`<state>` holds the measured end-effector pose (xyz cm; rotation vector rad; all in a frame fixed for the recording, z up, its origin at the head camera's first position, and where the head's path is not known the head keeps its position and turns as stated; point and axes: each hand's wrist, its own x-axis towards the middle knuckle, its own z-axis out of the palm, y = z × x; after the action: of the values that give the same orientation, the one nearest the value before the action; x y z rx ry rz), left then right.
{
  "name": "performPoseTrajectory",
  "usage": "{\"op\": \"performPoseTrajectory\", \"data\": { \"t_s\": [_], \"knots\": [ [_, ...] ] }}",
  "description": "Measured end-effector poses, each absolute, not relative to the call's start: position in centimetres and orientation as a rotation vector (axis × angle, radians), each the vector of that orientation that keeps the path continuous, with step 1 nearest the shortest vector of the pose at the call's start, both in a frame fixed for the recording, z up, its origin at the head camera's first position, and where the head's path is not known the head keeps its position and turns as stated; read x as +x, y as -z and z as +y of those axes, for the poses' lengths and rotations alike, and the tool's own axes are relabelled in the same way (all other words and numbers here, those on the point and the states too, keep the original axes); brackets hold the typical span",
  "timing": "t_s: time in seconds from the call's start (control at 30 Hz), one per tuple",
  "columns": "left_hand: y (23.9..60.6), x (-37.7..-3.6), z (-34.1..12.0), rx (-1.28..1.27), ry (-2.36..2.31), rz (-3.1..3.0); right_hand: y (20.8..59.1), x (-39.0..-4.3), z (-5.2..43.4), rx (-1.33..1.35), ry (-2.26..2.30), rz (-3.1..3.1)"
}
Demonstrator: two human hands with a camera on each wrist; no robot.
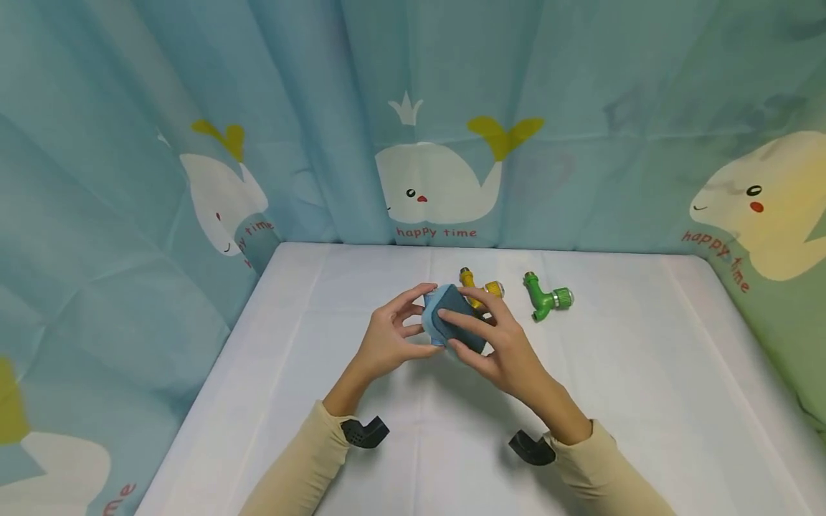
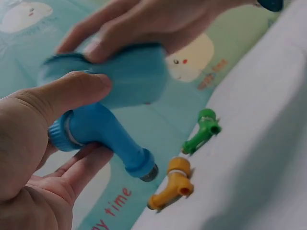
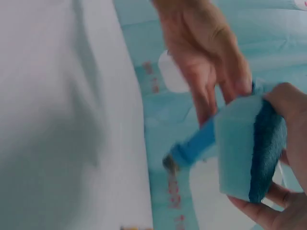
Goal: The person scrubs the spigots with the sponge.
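My left hand [image 1: 395, 335] grips a blue elbow-shaped plastic tap fitting [image 2: 103, 132], thumb [image 2: 72, 93] on top and fingers underneath, above the middle of the white table [image 1: 645, 373]. In the head view the fitting is mostly hidden behind a two-tone blue sponge [image 1: 454, 319]. My right hand [image 1: 500, 344] holds that sponge [image 3: 244, 148] between thumb and fingers, its dark side outward, and presses it against the fitting [image 3: 194, 143]. The left wrist view shows the sponge [image 2: 129, 72] lying over the fitting's upper end.
A yellow fitting [image 1: 480, 290] lies on the table just behind the hands, and a green one [image 1: 545, 299] lies to its right. Both also show in the left wrist view, yellow [image 2: 173, 184] and green [image 2: 202, 132]. A whale-print curtain [image 1: 439, 179] encloses the table on three sides.
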<state>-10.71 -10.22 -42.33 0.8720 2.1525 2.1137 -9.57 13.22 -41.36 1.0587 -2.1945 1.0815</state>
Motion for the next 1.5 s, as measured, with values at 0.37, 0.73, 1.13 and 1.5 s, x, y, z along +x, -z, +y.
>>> {"op": "performPoseTrajectory", "data": {
  "t_s": [0.37,0.73,1.13,1.5],
  "knots": [
    [43.4,-10.7,-10.2,0.838,-2.124,2.094,42.2,-8.9,15.1,1.024,-0.922,-2.261],
    [43.2,-10.6,-9.3,0.896,-2.125,2.034,42.8,-9.7,13.9,0.790,-1.225,-2.185],
    [42.8,-10.9,-9.2,0.858,-2.115,2.037,42.5,-9.7,14.1,0.634,-1.407,-2.332],
    [41.8,-10.7,-9.7,0.926,-2.205,1.905,42.2,-10.1,15.4,0.731,-1.360,-2.533]
  ]
}}
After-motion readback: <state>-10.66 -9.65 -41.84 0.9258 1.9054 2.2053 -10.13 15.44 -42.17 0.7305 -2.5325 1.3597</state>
